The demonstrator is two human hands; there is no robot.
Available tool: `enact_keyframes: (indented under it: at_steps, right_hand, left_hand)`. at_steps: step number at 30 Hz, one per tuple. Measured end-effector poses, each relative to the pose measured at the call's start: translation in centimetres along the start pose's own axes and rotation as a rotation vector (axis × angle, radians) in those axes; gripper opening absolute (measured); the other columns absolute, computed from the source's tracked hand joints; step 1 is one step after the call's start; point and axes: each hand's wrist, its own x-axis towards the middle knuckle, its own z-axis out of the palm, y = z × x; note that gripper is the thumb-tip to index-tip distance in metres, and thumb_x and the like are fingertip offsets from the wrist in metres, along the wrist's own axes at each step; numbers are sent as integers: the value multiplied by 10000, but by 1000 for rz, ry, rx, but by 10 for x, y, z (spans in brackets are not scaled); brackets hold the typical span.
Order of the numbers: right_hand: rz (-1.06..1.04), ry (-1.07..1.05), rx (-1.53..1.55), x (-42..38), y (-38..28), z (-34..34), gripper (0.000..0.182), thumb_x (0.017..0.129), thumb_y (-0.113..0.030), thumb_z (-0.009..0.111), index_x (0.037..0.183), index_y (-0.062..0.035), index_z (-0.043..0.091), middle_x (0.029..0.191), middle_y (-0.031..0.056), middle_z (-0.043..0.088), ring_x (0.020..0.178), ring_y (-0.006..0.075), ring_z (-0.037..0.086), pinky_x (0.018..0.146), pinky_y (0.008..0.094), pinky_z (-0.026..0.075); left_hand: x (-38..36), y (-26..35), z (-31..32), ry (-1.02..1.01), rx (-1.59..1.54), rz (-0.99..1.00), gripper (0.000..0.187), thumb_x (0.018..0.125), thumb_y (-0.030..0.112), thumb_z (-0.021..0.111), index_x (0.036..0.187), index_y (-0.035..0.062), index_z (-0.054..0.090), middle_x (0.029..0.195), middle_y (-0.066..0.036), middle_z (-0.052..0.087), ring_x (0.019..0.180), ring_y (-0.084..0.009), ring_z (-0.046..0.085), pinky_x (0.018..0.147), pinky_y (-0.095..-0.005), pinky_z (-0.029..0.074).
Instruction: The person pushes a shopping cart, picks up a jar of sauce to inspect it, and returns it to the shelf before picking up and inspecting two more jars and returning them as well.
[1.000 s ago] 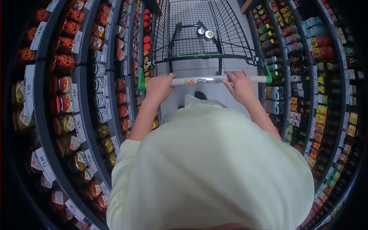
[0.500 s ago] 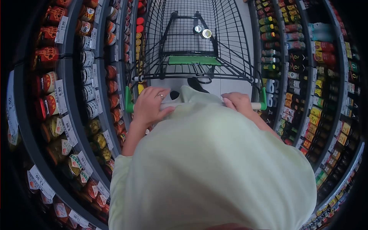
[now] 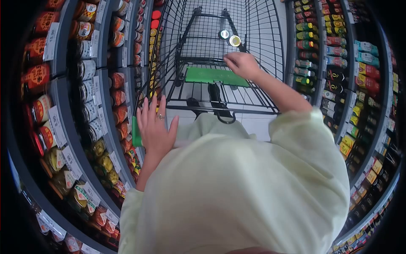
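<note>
My left hand [image 3: 156, 127], a ring on one finger, rests flat with fingers spread near the left end of the cart handle, beside its green end piece [image 3: 136, 131]. My right hand [image 3: 242, 65] is over the cart basket, its fingers curled together; what they hold, if anything, is hidden. Just beyond it, two round-topped containers, one silvery [image 3: 223, 34] and one with a yellowish rim [image 3: 234, 40], stand in the wire cart [image 3: 270, 55]. A green panel [image 3: 217, 76] lies across the near part of the cart.
A shelf rack [image 3: 59, 139] of jars with price tags lines the left side. Bottles and packets fill another rack [image 3: 305, 44] on the right. Pale floor tiles [image 3: 253, 122] show below the cart.
My right hand has left the handle and moved forward over the basket toward the two containers. The fingers of my left hand have straightened and spread on the handle.
</note>
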Motion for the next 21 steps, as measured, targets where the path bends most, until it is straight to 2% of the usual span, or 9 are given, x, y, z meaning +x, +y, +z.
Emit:
enact_keyframes:
  at_steps: [1, 3, 5, 6, 9, 12, 15, 16, 21]
  right_hand:
    - [0, 3, 12, 10, 26, 20, 197, 906, -243, 557, 970, -91, 665, 805, 95, 649, 774, 305, 652, 676, 419, 523]
    - [196, -229, -200, 30, 75, 54, 245, 894, -216, 545, 1100, -104, 615, 999, 117, 635, 931, 302, 636, 773, 437, 527]
    - [279, -331, -287, 56, 110, 76, 335, 866, -188, 556, 1192, -112, 543, 1183, 139, 564, 1047, 315, 593, 844, 440, 523]
    - [273, -278, -295, 69, 128, 88, 397, 840, -158, 571, 1227, -102, 503, 1221, 163, 532, 1074, 336, 575, 870, 455, 517]
    - [382, -57, -406, 101, 159, 120, 663, 749, -255, 735, 1325, -138, 427, 1291, 167, 498, 1164, 368, 520, 957, 479, 451]
    - [566, -173, -588, 128, 165, 135, 914, 740, -368, 769, 1468, -234, 233, 1472, 172, 333, 1309, 397, 385, 1051, 549, 312]
    - [688, -224, -573, 147, 188, 159, 904, 746, -366, 769, 1463, -245, 234, 1441, 165, 372, 1298, 397, 405, 1047, 557, 313]
    - [727, -332, -474, 151, 198, 163, 813, 757, -367, 762, 1414, -204, 313, 1357, 156, 467, 1219, 389, 493, 1025, 533, 352]
    - [517, -207, -508, 137, 209, 174, 612, 785, -389, 740, 1259, -120, 461, 1174, 158, 595, 1029, 378, 604, 930, 476, 450]
  left_hand:
    - [1, 0, -1, -43, 15, -17, 581, 852, 327, 640, 1370, 105, 499, 1407, -150, 456, 1361, -359, 336, 1128, -528, 196]
    - [2, 1, -1, -53, 44, -81, 514, 860, 311, 627, 1325, 105, 550, 1354, -124, 522, 1345, -347, 372, 1131, -527, 186]
    - [3, 2, -2, -79, 62, -105, 482, 857, 296, 630, 1295, 103, 578, 1340, -119, 537, 1338, -346, 385, 1132, -527, 181]
    - [5, 5, -3, -94, 73, -133, 478, 840, 290, 643, 1278, 106, 594, 1345, -126, 535, 1336, -348, 392, 1129, -531, 177]
    - [5, 5, -1, -104, 82, -147, 500, 823, 290, 654, 1286, 113, 591, 1367, -148, 513, 1336, -350, 394, 1124, -534, 180]
    - [4, 7, -1, -117, 117, -182, 528, 786, 284, 661, 1281, 113, 597, 1406, -180, 467, 1338, -357, 391, 1119, -541, 184]
    - [2, 6, -4, -137, 144, -201, 545, 764, 283, 656, 1276, 104, 600, 1426, -192, 442, 1339, -366, 390, 1117, -551, 183]
    - [2, 6, -4, -141, 138, -201, 542, 765, 282, 653, 1273, 100, 602, 1425, -192, 443, 1337, -366, 393, 1116, -555, 182]
    - [2, 8, -4, -115, 124, -198, 503, 766, 263, 646, 1239, 91, 626, 1411, -187, 461, 1325, -359, 412, 1106, -563, 202]
